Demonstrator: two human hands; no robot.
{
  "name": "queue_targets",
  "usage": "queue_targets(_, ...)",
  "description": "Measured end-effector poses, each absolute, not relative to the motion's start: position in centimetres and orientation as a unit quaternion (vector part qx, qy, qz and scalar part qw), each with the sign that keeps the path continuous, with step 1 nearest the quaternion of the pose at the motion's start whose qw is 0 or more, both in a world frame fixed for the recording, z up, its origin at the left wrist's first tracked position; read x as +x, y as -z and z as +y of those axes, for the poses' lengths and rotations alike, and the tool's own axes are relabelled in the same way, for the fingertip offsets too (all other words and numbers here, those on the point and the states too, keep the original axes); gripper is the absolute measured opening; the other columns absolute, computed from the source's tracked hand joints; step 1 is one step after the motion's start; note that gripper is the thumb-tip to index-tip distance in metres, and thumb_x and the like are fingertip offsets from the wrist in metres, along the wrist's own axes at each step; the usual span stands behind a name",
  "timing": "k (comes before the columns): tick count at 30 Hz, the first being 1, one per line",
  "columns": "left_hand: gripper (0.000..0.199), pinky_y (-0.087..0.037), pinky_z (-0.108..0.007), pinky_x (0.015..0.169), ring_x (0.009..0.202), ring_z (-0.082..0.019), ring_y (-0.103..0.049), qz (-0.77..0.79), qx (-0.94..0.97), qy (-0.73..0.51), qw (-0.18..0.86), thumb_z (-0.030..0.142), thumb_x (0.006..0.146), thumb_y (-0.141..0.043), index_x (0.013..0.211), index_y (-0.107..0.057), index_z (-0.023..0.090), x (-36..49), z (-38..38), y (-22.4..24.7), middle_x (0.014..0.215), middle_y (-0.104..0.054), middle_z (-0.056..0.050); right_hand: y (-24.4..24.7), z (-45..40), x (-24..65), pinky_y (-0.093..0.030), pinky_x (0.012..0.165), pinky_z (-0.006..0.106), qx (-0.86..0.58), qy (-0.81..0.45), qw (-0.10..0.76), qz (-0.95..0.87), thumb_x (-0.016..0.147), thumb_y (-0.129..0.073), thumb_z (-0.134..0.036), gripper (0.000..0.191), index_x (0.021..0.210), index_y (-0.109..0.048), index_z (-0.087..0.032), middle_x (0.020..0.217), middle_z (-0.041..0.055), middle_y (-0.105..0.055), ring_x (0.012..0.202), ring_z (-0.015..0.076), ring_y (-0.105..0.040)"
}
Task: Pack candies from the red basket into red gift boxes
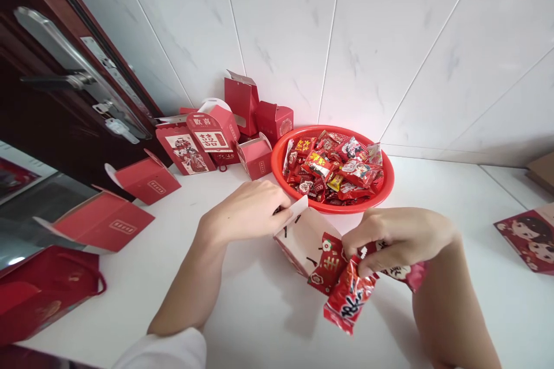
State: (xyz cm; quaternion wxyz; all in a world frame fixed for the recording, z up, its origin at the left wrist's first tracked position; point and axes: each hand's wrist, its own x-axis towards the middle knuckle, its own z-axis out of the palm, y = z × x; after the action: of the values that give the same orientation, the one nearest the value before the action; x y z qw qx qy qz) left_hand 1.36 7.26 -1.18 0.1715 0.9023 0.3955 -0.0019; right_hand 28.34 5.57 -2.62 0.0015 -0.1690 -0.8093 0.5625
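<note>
Near the middle of the white table, a small paper box [298,242] with a pale inside stands with its flap up. My left hand [249,213] pinches the box's upper left edge or flap. Over the box's right side, my right hand [398,239] is closed on several red candy packets. One shiny red packet [350,297] hangs below its fingers, and a darker red packet [328,265] lies against the box's front right. Part of another packet [415,275] shows under the palm. Behind the box is a red plastic basket [389,181] full of wrapped candies.
Several red gift boxes [212,132] stand at the back left by the tiled wall. More open boxes [106,220] and a red bag-like box [52,294] line the left side near a dark door [47,109]. Another printed box [530,236] is at the right edge.
</note>
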Motion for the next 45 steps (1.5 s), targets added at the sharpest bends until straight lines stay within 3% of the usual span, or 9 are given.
queue_targets(5,0.045,-0.031,-0.028,0.060,0.064,-0.015,-0.057,0.387,0.902,0.003,0.189,0.024,0.099,-0.045,0.059,-0.065,0.020,1.4,7.2,1.1,0.063,-0.067,0.000,2.8,5.7,28.4,-0.035,0.051,0.021,-0.164,-0.550,0.035,-0.818,0.103,-0.060,-0.040,0.031,0.084,-0.060,-0.016,0.065,-0.0036,-0.052,0.053,0.0077,-0.040)
queue_targets(10,0.048,-0.027,-0.030,0.059,0.056,-0.014,-0.050,0.364,0.919,-0.007,0.154,0.033,0.104,-0.044,0.061,-0.061,0.019,1.6,7.1,1.5,0.061,-0.062,0.000,2.7,5.7,28.3,-0.042,0.058,0.021,-0.217,-0.519,0.187,-0.806,0.101,-0.062,-0.042,0.032,0.084,-0.061,-0.015,0.073,0.0004,-0.060,0.063,0.0097,-0.049)
queue_targets(15,0.058,-0.032,-0.029,0.061,0.061,-0.014,-0.057,0.371,0.906,-0.002,0.203,0.039,0.108,-0.036,0.064,-0.069,0.022,1.9,7.1,1.6,0.064,-0.069,0.000,3.0,5.6,27.1,-0.040,0.056,0.021,-0.233,-0.476,0.076,-0.845,0.101,-0.059,-0.033,0.023,0.089,-0.064,-0.014,0.072,0.0000,-0.062,0.060,0.0095,-0.050)
queue_targets(22,0.062,-0.033,-0.029,0.060,0.057,-0.013,-0.056,0.374,0.903,0.011,0.211,0.043,0.108,-0.035,0.059,-0.065,0.020,2.1,7.2,1.5,0.061,-0.068,0.000,3.2,5.7,27.0,-0.042,0.058,0.021,-0.219,-0.495,0.054,-0.839,0.099,-0.059,-0.028,0.016,0.092,-0.065,-0.015,0.078,0.0016,-0.066,0.063,0.0104,-0.054)
queue_targets(28,0.044,-0.026,-0.031,0.054,0.054,-0.014,-0.047,0.370,0.912,0.012,0.174,0.032,0.099,-0.047,0.057,-0.052,0.019,1.9,7.5,2.0,0.057,-0.057,0.000,1.5,4.8,30.0,-0.039,0.054,0.023,-0.305,-0.454,0.203,-0.812,0.100,-0.062,-0.036,0.026,0.083,-0.062,-0.016,0.072,0.0014,-0.062,0.061,0.0104,-0.049)
queue_targets(31,0.042,-0.026,-0.030,0.054,0.055,-0.014,-0.046,0.372,0.909,0.018,0.188,0.031,0.099,-0.046,0.058,-0.050,0.019,2.1,7.6,2.1,0.059,-0.057,0.000,1.4,4.5,29.7,-0.036,0.050,0.023,-0.341,-0.442,0.234,-0.796,0.097,-0.065,-0.037,0.026,0.081,-0.061,-0.017,0.069,-0.0006,-0.058,0.058,0.0099,-0.045)
queue_targets(37,0.053,-0.030,-0.029,0.056,0.058,-0.015,-0.051,0.353,0.914,-0.003,0.202,0.041,0.105,-0.036,0.060,-0.057,0.020,2.1,7.8,1.9,0.057,-0.057,0.000,2.3,3.6,25.9,-0.032,0.049,0.023,-0.400,-0.374,0.152,-0.823,0.090,-0.060,-0.018,0.022,0.071,-0.051,-0.020,0.059,-0.0049,-0.053,0.051,0.0087,-0.042)
queue_targets(45,0.038,-0.029,-0.029,0.057,0.060,-0.015,-0.053,0.369,0.908,0.017,0.197,0.032,0.099,-0.047,0.065,-0.061,0.020,2.0,8.0,1.9,0.063,-0.063,0.000,4.0,2.5,21.5,-0.022,0.050,0.028,-0.497,-0.301,0.075,-0.810,0.083,-0.051,-0.007,0.027,0.061,-0.043,-0.020,0.056,-0.0034,-0.045,0.050,0.0103,-0.032)
